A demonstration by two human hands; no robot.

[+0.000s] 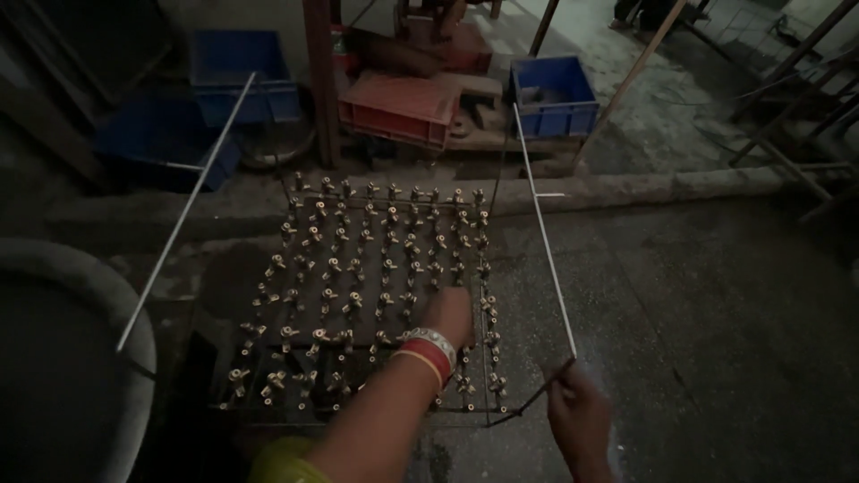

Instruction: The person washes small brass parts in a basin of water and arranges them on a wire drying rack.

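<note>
A wire rack (488, 413) lies on the floor, with several small brass fittings (340, 268) standing on it in rows. My left hand (447, 315), with red and white bangles at the wrist, reaches over the rack's near right part and rests on the fittings; its fingers are hidden. My right hand (577, 413) is beside the rack's near right corner, closed on a thin dark wire (535, 397). That wire meets the lower end of a long pale rod (546, 234) slanting up from the rack's right side. A second pale rod (183, 215) slants up on the left.
Two blue crates (555, 97) (240, 72) and a red crate (398, 107) stand beyond the rack past a low concrete kerb (626, 188). A large grey round tub (80, 295) sits at the left. Wooden poles (787, 134) lean at the far right.
</note>
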